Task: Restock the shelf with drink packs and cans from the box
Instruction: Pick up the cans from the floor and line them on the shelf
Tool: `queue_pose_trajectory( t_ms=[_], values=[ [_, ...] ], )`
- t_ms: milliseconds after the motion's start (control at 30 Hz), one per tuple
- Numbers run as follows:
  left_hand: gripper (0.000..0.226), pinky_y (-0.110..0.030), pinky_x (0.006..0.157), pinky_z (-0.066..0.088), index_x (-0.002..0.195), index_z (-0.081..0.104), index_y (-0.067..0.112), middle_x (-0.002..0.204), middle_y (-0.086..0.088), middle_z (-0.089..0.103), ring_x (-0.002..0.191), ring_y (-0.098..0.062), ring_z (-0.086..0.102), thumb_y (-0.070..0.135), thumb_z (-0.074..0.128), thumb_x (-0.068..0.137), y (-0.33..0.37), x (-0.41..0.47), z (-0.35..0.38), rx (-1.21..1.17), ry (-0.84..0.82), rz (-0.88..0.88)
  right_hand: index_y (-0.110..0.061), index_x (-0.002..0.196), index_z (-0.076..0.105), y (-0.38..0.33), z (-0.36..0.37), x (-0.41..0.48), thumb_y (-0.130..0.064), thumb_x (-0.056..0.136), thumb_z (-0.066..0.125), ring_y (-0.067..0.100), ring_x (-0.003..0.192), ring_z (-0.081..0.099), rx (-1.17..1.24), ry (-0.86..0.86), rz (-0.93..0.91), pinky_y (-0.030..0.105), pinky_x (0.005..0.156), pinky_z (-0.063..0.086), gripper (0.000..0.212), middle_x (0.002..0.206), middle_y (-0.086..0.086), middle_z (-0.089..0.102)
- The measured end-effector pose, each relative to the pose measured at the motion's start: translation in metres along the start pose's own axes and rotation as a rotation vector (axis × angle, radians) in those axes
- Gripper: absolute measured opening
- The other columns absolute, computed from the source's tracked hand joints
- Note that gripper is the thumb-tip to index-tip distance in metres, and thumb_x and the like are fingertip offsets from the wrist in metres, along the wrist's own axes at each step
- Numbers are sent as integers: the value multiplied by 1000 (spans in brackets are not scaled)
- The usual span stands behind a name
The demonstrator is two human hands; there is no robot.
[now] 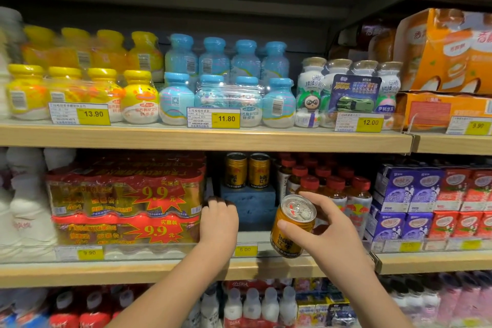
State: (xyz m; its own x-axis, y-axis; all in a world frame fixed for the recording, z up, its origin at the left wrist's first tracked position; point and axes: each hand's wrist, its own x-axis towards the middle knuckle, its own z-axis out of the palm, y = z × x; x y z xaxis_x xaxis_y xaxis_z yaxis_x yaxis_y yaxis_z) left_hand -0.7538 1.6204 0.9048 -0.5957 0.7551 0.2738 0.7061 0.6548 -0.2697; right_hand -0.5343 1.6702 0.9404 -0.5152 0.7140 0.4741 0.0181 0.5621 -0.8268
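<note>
Can (292, 226) sits tilted in the right hand (332, 231)'s curled grip, lower centre, not yet shelved by two cans (247, 171); left hand (218, 218)'s hold unclear.

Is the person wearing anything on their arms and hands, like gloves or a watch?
No. Both arms are bare as far as the picture shows, with no sleeves in sight. The left hand and the right hand have no gloves, and no rings show. No watch or bracelet shows on either wrist.
</note>
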Motion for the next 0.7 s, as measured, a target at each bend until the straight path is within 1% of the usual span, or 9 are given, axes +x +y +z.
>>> queue_pose_trajectory(
  t_ms=[100, 200, 300, 367, 433, 500, 600, 633, 700],
  values=[
    [50, -39, 98, 42, 139, 48, 9, 135, -13, 55, 124, -30, 47, 19, 66, 93, -3, -4, -4, -10, 1, 9, -52, 117, 57, 0, 8, 7, -52, 66, 86, -31, 101, 48, -32, -11, -10, -4, 68, 42, 59, 107, -48, 58],
    [64, -36, 101, 41, 145, 40, 12, 142, -9, 47, 131, -28, 40, 16, 70, 89, -18, -19, -3, -201, 112, 83, -52, 119, 58, 4, 19, 18, -55, 65, 85, -26, 102, 52, -57, -14, -13, 0, 68, 46, 60, 108, -33, 66],
    [49, -30, 106, 39, 147, 43, 26, 144, 7, 46, 135, -13, 37, 32, 53, 100, -44, -41, -5, -581, 257, 115, -50, 122, 57, 9, 32, 32, -56, 67, 85, -14, 102, 60, -91, -44, -11, 10, 74, 50, 62, 111, -29, 66],
    [42, -25, 105, 40, 143, 48, 30, 139, 15, 48, 131, -5, 39, 38, 51, 101, -63, -55, -10, -751, 304, 116, -48, 123, 56, 14, 43, 42, -54, 68, 86, -11, 103, 60, -95, -63, 7, 11, 76, 49, 63, 112, -29, 65],
    [40, -20, 104, 39, 140, 50, 34, 135, 21, 48, 128, 3, 39, 41, 52, 100, -79, -67, -15, -867, 313, 101, -47, 120, 56, 21, 55, 52, -52, 70, 87, -13, 98, 60, -109, -85, 29, 7, 69, 47, 60, 109, -28, 65],
    [38, -15, 104, 36, 136, 50, 41, 130, 32, 45, 126, 11, 39, 46, 52, 98, -92, -81, -20, -953, 329, 88, -44, 118, 56, 29, 69, 61, -51, 71, 87, -17, 90, 59, -134, -99, 50, 3, 61, 46, 57, 105, -30, 63],
    [28, -13, 100, 38, 122, 49, 55, 126, 41, 45, 127, 13, 41, 50, 53, 94, -109, -106, -25, -1059, 351, 82, -43, 119, 51, 41, 87, 73, -54, 71, 87, -16, 86, 54, -181, -121, 101, 4, 59, 42, 61, 100, -33, 57],
    [27, -12, 96, 38, 120, 51, 56, 127, 41, 46, 127, 13, 42, 50, 54, 94, -114, -114, -26, -1091, 360, 77, -41, 116, 53, 45, 92, 76, -55, 70, 87, -14, 85, 55, -188, -137, 129, 6, 63, 43, 59, 99, -30, 58],
    [28, -8, 92, 40, 121, 55, 55, 130, 38, 49, 127, 12, 45, 49, 57, 94, -122, -131, -26, -1133, 383, 55, -35, 96, 63, 56, 100, 83, -53, 68, 89, -7, 76, 64, -187, -163, 196, 16, 65, 49, 43, 83, -24, 68]
  ],
)
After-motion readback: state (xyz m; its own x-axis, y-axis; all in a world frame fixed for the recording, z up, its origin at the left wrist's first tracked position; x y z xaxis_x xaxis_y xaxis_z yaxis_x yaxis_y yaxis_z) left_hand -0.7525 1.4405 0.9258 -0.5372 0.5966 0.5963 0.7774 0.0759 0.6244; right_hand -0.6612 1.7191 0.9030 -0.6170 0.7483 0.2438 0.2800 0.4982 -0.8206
